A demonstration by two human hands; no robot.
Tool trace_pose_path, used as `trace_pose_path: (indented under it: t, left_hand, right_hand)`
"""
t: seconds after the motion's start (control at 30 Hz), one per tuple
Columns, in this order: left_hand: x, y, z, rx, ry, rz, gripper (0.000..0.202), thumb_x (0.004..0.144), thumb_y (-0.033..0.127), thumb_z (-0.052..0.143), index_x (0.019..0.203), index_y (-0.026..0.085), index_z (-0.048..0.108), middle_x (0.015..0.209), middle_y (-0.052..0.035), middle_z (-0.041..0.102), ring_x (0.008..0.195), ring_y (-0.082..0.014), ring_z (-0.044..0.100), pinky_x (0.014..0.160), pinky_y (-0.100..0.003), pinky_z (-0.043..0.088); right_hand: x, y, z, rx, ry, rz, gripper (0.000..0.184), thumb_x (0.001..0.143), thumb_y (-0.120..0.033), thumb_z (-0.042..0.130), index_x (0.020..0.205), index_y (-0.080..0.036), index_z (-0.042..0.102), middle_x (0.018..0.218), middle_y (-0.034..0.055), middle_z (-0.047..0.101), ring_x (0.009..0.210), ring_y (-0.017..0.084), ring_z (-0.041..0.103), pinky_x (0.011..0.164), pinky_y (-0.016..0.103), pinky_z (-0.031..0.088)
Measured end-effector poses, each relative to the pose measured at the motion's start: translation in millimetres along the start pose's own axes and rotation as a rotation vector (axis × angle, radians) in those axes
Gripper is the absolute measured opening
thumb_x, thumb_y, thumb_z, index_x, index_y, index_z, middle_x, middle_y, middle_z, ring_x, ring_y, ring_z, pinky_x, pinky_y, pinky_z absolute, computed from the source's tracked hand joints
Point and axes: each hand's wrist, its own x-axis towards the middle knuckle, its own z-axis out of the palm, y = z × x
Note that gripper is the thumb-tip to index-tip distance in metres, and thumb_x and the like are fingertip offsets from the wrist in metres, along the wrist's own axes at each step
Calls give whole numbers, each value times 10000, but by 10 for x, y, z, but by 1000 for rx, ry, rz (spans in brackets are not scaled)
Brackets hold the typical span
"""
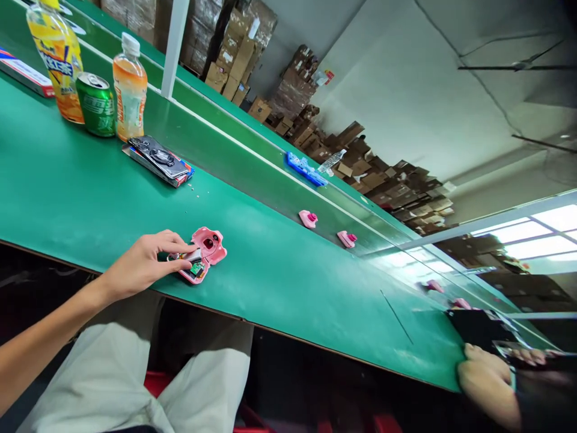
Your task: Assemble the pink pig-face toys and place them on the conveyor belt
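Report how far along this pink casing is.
Looks done: the green circuit board already sits in the pink plastic casing. In hand: the left hand has its fingertips on a small metal part there. Left: the casing still lies open, and more pink pieces lie farther along the green bench.

Plastic housing [210, 245] lies before you on workbench [293, 325]; juice bottle [130, 90], soda can [95, 105] stand farther left; cartons [387, 186] behind.
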Motion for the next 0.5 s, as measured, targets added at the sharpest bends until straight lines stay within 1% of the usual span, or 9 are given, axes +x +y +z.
trace_pose_path:
  t: [0.07,0.1,0.13,0.17,0.2,0.27,0.33,0.4,0.5]
  left_hand:
    - [11,57,15,120,-68,134,265,951,375,659,1157,256,775,1010,-47,735,981,-206,663,894,-330,549]
    - [21,91,26,186,-103,194,273,974,341,631,1204,256,749,1023,-46,731,1000,-206,653,897,-323,549]
    - [31,128,39,252,-138,245,300,990,307,608,1266,255,710,1049,-46,724,1019,-205,645,906,-319,548]
    - [43,167,54,315,-173,285,338,999,273,592,1329,253,662,1088,-49,716,1040,-205,640,925,-318,545]
    - [55,204,70,373,-207,316,380,1004,241,580,1381,250,614,1138,-56,704,1066,-206,638,952,-321,539]
    - [76,269,102,465,-266,376,442,1005,186,558,1443,243,544,1243,-73,675,1135,-215,634,1021,-339,515]
    - [90,314,127,513,-298,431,462,1002,152,547,1456,235,522,1311,-87,654,1204,-230,619,1076,-363,487]
    - [93,334,143,510,-311,455,464,999,136,543,1453,230,517,1342,-93,646,1255,-238,599,1101,-375,474]
    - [81,320,151,443,-311,403,474,1001,147,553,1465,220,490,1367,-101,635,1301,-239,574,1110,-380,471]
  right_hand:
    - [-254,22,-227,6,102,-5,398,840,-657,612,1132,-426,750,891,96,726,817,304,745,504,415,577]
    - [-330,-35,-314,15,154,-20,348,850,-602,630,1137,-444,745,913,98,723,842,322,746,500,431,581]
    - [-350,-145,-367,36,181,-64,319,881,-530,631,1170,-439,730,973,97,726,883,323,746,543,441,605]
    - [-305,-307,-383,64,185,-123,317,926,-440,613,1229,-402,700,1074,93,724,941,302,742,655,447,637]
    - [-198,-510,-364,118,153,-247,333,955,-347,609,1284,-352,662,1187,95,710,1002,276,729,769,440,644]
    - [142,-974,-247,242,-16,-525,399,979,-228,595,1376,-268,578,1349,111,647,1219,265,640,981,444,589]
    - [502,-1393,-95,297,-195,-750,336,993,-168,559,1323,-219,591,1344,113,648,1254,250,601,1031,431,556]
    - [741,-1652,19,302,-307,-846,235,999,-118,522,1188,-197,636,1211,99,699,1142,236,638,970,414,576]
    - [829,-1726,76,300,-349,-854,170,996,-104,528,1088,-183,646,1111,83,717,1030,227,650,898,397,590]
